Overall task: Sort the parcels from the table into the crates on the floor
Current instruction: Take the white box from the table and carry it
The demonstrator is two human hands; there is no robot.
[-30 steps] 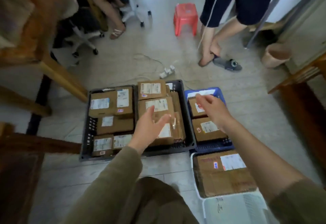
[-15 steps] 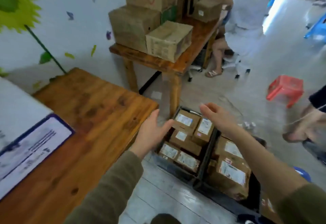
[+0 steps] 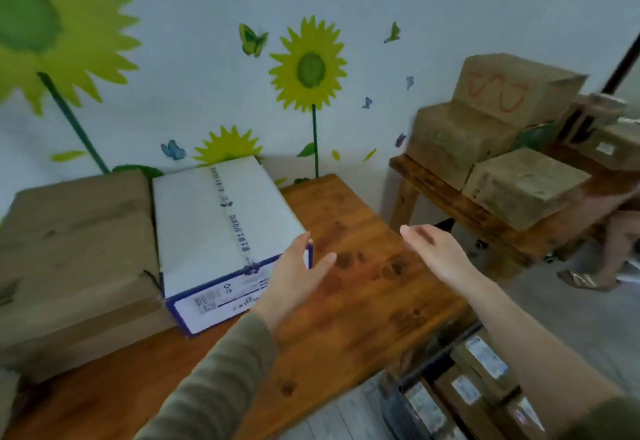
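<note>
On the wooden table, at 9 o'clock, a large brown cardboard parcel touches a white, blue-edged parcel. At centre, the left hand and right hand hover empty, fingers straight. At 5 o'clock, the black crate on the floor looks nearly full; forcing in the wide white parcel could make it tip out.

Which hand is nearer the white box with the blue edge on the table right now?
Left. The left hand is at the near right corner of the white box; the right hand hovers farther right, over the wooden table.
</note>
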